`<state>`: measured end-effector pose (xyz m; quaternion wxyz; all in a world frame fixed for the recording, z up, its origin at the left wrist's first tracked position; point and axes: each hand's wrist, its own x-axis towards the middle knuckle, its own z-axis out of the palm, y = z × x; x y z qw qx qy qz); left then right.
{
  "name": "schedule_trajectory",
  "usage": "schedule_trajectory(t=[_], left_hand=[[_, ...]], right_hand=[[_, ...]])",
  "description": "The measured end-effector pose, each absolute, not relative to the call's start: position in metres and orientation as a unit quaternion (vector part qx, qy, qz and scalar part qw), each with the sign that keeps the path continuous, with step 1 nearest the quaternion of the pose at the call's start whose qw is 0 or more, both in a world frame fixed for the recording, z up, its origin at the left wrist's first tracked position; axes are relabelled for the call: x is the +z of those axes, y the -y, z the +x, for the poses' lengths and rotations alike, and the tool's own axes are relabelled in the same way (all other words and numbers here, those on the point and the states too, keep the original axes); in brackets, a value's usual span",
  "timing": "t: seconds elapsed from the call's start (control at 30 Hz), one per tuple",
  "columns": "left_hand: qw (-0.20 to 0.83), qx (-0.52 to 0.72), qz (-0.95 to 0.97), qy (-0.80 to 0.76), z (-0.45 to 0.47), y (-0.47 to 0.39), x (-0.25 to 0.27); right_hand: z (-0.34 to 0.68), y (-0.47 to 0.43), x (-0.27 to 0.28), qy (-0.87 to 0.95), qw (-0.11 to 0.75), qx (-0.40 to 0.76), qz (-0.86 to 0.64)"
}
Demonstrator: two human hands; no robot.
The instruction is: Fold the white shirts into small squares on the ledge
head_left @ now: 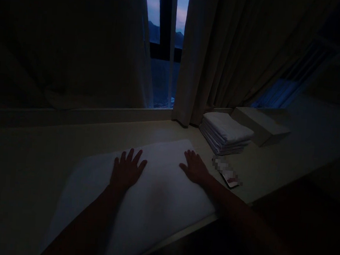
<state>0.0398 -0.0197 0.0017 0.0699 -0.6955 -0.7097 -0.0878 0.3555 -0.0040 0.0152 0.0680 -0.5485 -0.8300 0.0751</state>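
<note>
Taking the cloth's middle as the dial's centre, the white cloth (152, 197) lies spread on the counter (32, 152), its near edge set back from the counter's front edge by only a narrow strip, around 5 o'clock. The left hand (127, 171) rests at 11 o'clock, fingers straight and spread, tips at the cloth's far edge; the right hand (195, 167) lies at 2 o'clock along the side edge, fingers extended, thumb apart. From 9 to 11 o'clock the counter's own surface stretches wide. At 2 o'clock room narrows: a stack (227, 132) of folded cloths, a box (247, 123) behind it, and just beside its near corner a phone (225, 171). A curtain (217, 48) and window (162, 76) stand toward 12 to 1 o'clock. The phone's face is pixelated, so any writing there is unreadable; the box's faces are too dark to judge.
</note>
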Motion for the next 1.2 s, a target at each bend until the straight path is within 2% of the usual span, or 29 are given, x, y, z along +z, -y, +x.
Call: schedule_trajectory(t=[0.13, 0.37, 0.6, 0.73, 1.0, 1.2], left_hand=[[0.070, -0.100, -0.696, 0.707, 0.039, 0.018, 0.000], [0.060, -0.140, -0.653, 0.742, 0.039, 0.027, 0.015], [0.037, -0.043, -0.689, 0.723, -0.062, 0.099, 0.018], [0.033, -0.043, -0.641, 0.766, -0.097, 0.142, 0.003], [0.041, -0.084, -0.608, 0.788, -0.088, 0.153, 0.015], [0.049, -0.088, -0.612, 0.785, -0.087, 0.153, 0.017]], right_hand=[[0.384, -0.004, 0.016, 0.815, 0.067, 0.063, -0.572], [0.377, 0.003, 0.017, 0.809, 0.065, 0.027, -0.583], [0.380, 0.000, 0.008, 0.809, 0.053, 0.007, -0.586], [0.383, -0.004, -0.007, 0.811, 0.046, -0.014, -0.583], [0.390, -0.008, -0.020, 0.829, 0.035, -0.038, -0.557], [0.368, 0.002, 0.013, 0.846, 0.059, -0.078, -0.525]])
